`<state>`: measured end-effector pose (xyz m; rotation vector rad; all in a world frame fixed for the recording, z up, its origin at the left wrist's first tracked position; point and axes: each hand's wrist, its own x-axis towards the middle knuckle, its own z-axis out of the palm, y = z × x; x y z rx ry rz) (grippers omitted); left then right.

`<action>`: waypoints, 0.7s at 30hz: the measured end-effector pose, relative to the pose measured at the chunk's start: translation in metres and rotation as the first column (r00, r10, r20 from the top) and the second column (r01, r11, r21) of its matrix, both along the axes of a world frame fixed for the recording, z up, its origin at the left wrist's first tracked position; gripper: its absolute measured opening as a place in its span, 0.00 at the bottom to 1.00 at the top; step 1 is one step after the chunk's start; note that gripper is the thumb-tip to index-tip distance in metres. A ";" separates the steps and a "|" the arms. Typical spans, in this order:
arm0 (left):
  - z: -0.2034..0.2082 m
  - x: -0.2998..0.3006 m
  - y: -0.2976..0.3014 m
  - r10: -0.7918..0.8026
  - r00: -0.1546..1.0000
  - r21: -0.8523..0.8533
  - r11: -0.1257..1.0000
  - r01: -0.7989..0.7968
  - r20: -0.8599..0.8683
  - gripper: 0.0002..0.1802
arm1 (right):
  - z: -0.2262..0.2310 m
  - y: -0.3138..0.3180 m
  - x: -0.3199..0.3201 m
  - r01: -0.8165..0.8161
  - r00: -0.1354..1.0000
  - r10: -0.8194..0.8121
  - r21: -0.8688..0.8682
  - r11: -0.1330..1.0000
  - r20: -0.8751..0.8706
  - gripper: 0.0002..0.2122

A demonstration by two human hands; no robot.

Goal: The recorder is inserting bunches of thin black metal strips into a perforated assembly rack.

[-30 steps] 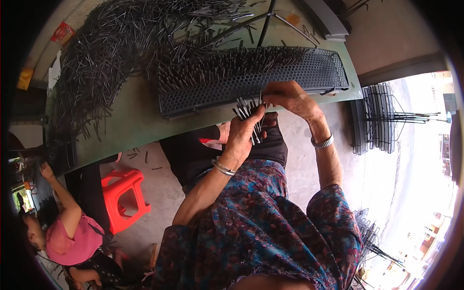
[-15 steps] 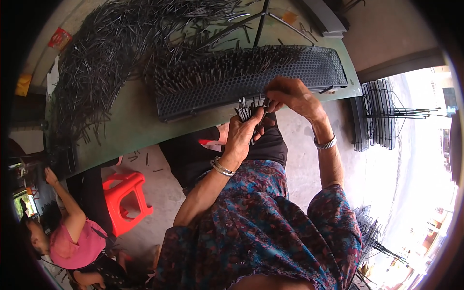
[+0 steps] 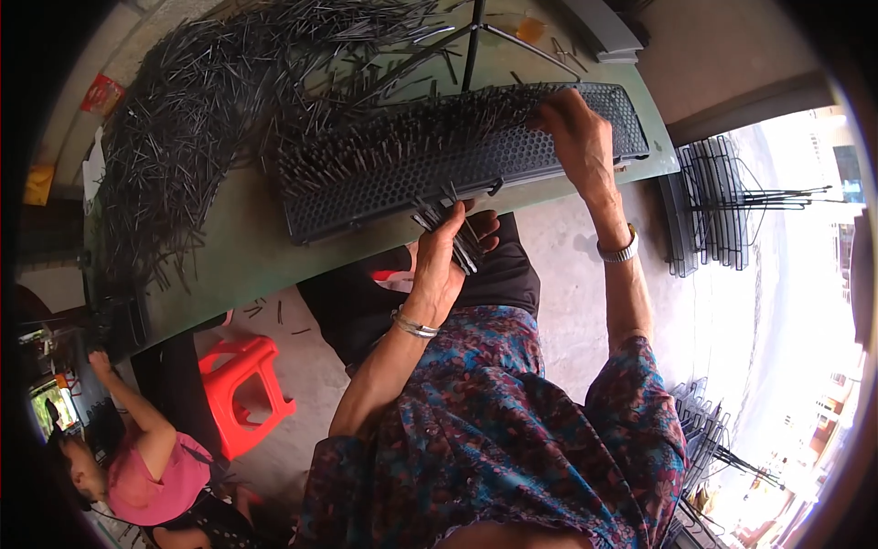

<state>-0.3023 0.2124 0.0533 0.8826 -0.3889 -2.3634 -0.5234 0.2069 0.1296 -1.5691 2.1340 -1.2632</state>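
Observation:
A bundle of thin dark strips (image 3: 465, 245) lies in my left hand (image 3: 439, 265), fingers and thumb closed round it, just off the table's near edge. My right hand (image 3: 585, 146) is over the right part of a long black perforated panel (image 3: 366, 197). Its fingers are pinched down at the panel's holes, and whatever is between them is hidden. Many thin strips (image 3: 366, 146) stand upright in the holes along the far side of the panel, up to my right fingers. Holes on the near side and at the right end hold no strips.
A big heap of loose dark strips (image 3: 201, 101) covers the left of the green table (image 3: 229, 265). A black tripod-like stand (image 3: 475, 46) rises behind the panel. A red plastic stool (image 3: 242, 393) and another person (image 3: 165, 471) are at lower left; wire racks (image 3: 718, 206) stand at right.
My right hand has moved from beside the left hand's bundle up and away onto the panel. My left hand has tilted and dropped slightly toward me, still holding the strips.

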 end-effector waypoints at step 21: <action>0.012 0.000 0.001 0.001 0.992 -0.103 0.995 0.013 0.129 0.20 | -0.020 -0.019 -0.007 -0.185 0.846 0.150 -0.017 0.983 -0.511 0.10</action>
